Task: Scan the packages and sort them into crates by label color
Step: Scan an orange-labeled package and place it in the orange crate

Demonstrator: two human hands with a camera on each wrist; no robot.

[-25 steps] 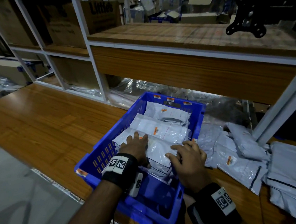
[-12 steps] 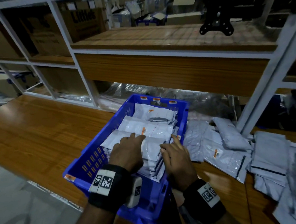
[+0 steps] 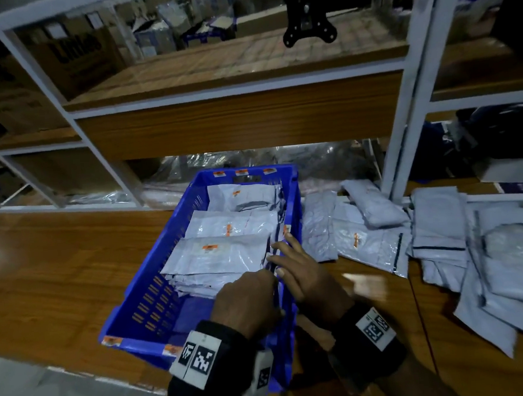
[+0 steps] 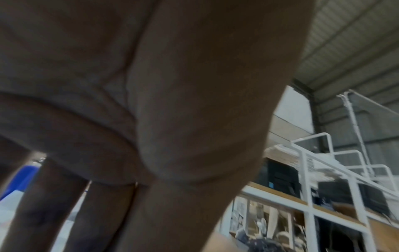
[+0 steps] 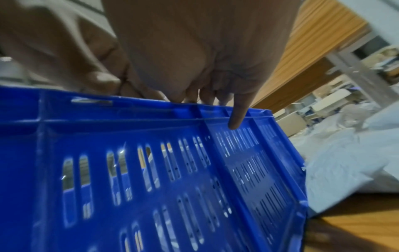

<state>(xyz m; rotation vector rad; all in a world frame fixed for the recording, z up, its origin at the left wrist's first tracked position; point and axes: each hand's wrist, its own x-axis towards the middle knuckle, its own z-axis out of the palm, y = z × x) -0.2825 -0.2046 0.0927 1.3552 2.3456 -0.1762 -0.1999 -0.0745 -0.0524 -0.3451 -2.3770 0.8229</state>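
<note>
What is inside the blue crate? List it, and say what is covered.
The blue crate holds stacked white packages, several showing orange labels. Lower packages' labels are covered. The left hand and right hand hide the near right corner.

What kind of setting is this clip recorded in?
Most likely a parcel sorting or warehouse station: a blue crate of labelled poly mailers, loose mailers on a wooden bench, and shelving stacked with cardboard cartons.

"Little's" on cardboard box (image 3: 77, 53)

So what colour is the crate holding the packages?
Blue crate, clearest in the head view.
</note>
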